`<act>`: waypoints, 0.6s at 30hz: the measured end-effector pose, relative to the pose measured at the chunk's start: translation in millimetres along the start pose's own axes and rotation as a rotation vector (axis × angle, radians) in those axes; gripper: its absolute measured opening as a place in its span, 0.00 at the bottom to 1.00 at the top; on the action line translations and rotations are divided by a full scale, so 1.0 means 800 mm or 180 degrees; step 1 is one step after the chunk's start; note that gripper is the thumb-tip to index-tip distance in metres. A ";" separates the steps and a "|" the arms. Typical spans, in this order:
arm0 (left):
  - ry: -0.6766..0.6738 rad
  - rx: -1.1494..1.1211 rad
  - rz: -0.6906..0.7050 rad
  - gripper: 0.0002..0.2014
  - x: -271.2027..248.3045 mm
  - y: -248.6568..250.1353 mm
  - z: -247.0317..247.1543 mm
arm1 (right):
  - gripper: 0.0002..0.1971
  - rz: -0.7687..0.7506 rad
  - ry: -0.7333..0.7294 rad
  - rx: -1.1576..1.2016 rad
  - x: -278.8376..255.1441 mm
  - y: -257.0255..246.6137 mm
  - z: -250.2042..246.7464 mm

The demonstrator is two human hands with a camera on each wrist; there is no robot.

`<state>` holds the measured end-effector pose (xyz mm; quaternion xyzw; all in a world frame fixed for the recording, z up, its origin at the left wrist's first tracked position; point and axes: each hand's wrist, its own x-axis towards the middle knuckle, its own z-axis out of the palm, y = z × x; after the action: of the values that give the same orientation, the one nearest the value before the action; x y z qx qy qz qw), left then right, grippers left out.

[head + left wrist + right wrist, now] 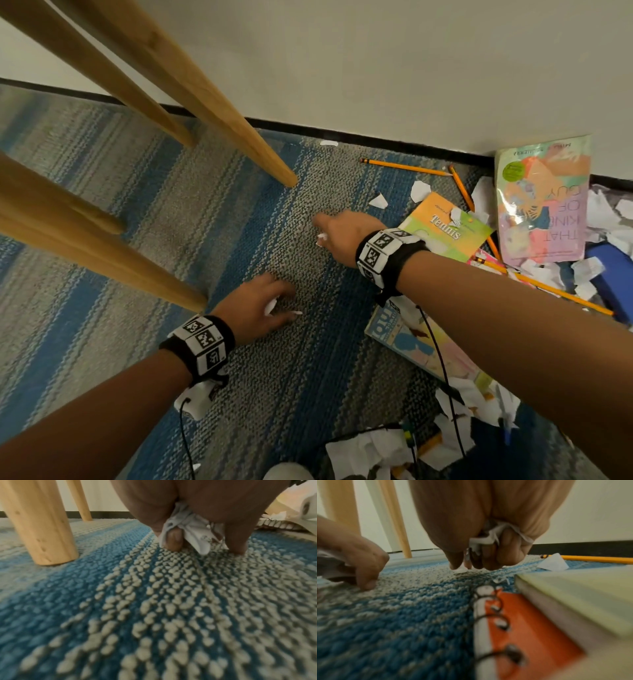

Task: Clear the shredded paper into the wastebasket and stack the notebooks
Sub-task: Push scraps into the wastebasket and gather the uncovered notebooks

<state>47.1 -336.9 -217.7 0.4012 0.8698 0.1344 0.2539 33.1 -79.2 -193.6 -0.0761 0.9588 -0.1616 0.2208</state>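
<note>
My left hand (263, 305) is down on the blue and grey carpet, fingers curled round a wad of white paper scraps (187, 534). My right hand (337, 233) reaches further out, clutching more white scraps (489, 538) while its thumb and forefinger touch a small white piece (461, 570) on the carpet. To its right lies a "Tennis" notebook (448, 229), a pastel book (544, 202) near the wall, a light-blue one (411, 342) under my right forearm, and an orange spiral notebook (518, 628). Loose paper shreds (544, 274) litter the right side. No wastebasket shows.
Wooden furniture legs (239, 137) slant down to the carpet at the left and centre. Yellow pencils (407, 167) lie among the books near the black baseboard. A dark blue object (613, 274) sits at the right edge. More torn paper (373, 448) lies near me.
</note>
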 end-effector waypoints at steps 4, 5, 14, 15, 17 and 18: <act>0.0042 -0.0090 0.0111 0.20 0.006 0.002 0.007 | 0.19 -0.0055 -0.0203 -0.0443 0.000 -0.013 -0.004; 0.0107 -0.0122 0.0160 0.17 0.011 0.002 0.007 | 0.18 -0.0022 -0.0205 -0.0439 0.001 -0.015 -0.006; 0.0587 -0.0503 -0.0259 0.07 0.074 0.032 -0.019 | 0.11 0.0741 0.0596 0.0774 -0.012 0.045 -0.038; 0.0699 -0.0531 -0.0301 0.05 0.088 0.037 -0.027 | 0.11 0.0807 0.0749 0.0797 -0.016 0.059 -0.047; 0.0857 -0.0511 -0.0376 0.04 0.119 0.050 -0.043 | 0.12 0.0914 0.1019 0.0735 -0.023 0.084 -0.062; 0.0917 -0.0520 -0.0404 0.04 0.134 0.056 -0.051 | 0.12 0.0972 0.1079 0.0657 -0.026 0.095 -0.067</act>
<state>-6.1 -227.2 -199.5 0.3002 0.9069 0.2445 0.1663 22.3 11.2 -166.1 0.1208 0.9609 -0.2339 0.0853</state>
